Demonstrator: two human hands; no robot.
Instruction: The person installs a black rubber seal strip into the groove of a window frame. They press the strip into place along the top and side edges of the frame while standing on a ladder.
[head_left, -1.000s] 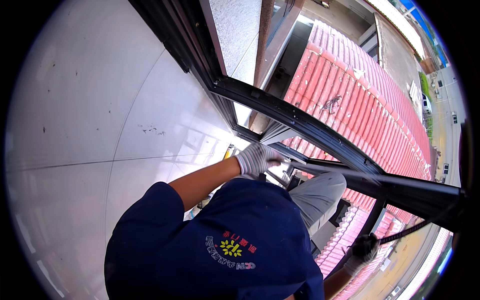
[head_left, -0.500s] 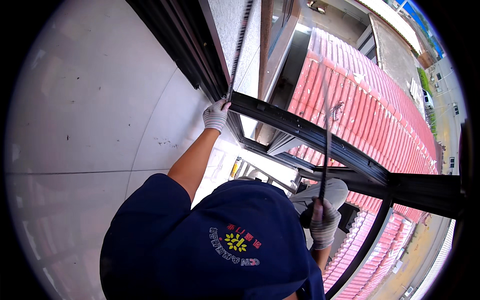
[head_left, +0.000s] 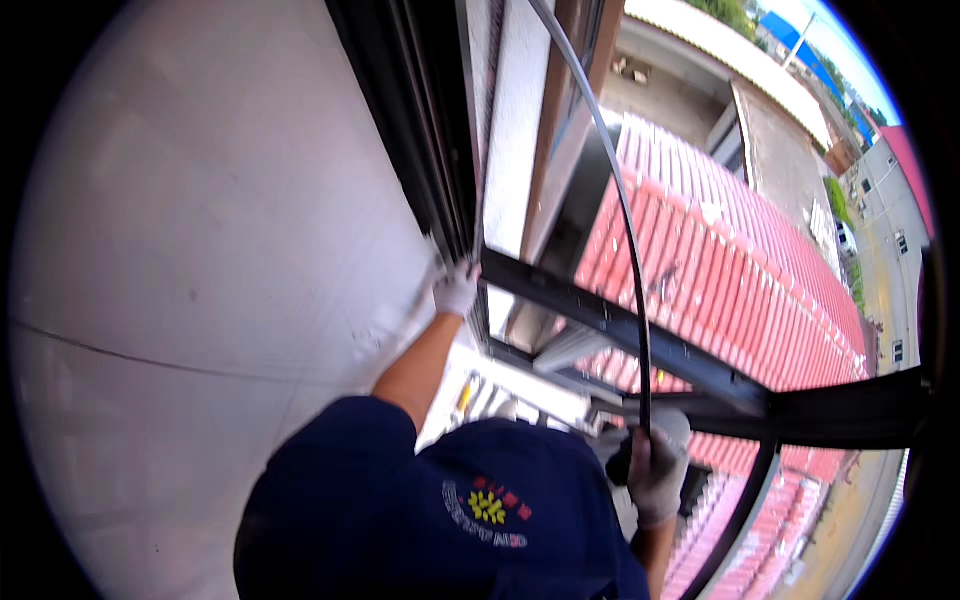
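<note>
My left hand, in a pale knit glove, is at the corner of the dark window frame. Its fingers are closed on a thin black rubber strip that runs up along the upright; motion blurs the fingertips. Low on the right, my gloved right hand is wrapped round a length of black rubber strip. From that fist the strip rises and bows to the upper left, out of the picture. Whether both hands hold one strip cannot be seen.
A pale smooth wall panel fills the left side. Beyond the frame lie red corrugated roofs well below, with a road and buildings farther right. A dark crossbar juts in at the right. My knee is beside the right hand.
The view has shifted, so hands and frame appear lower. The strip above my right hand now bows in a wide arc to the upper left. Both hands keep their grip.
</note>
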